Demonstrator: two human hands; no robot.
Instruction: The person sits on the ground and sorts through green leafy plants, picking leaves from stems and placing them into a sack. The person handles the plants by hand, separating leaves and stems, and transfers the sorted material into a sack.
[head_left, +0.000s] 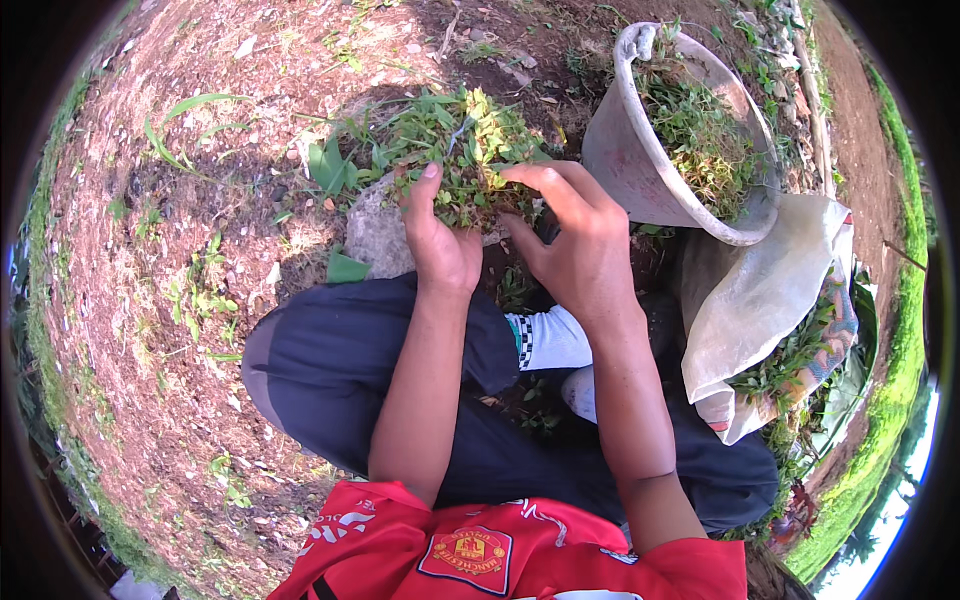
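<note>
A heap of pulled green weeds lies on a grey stone in front of me. My left hand is at the heap's near left edge, palm turned inward, thumb raised against the leaves. Over the heap's near right edge arches my right hand, fingers curved and spread from the thumb, the fingertips at the leaves. Whether either hand grips any stems cannot be made out. To the right, a worn pale bucket tilts towards the right and holds more weeds.
A whitish plastic sack with cut greenery lies right of my knees. Bare soil with leaf litter and small plants spreads to the left. Beyond the bucket runs a border with a long pole. My bent legs are close below the stone.
</note>
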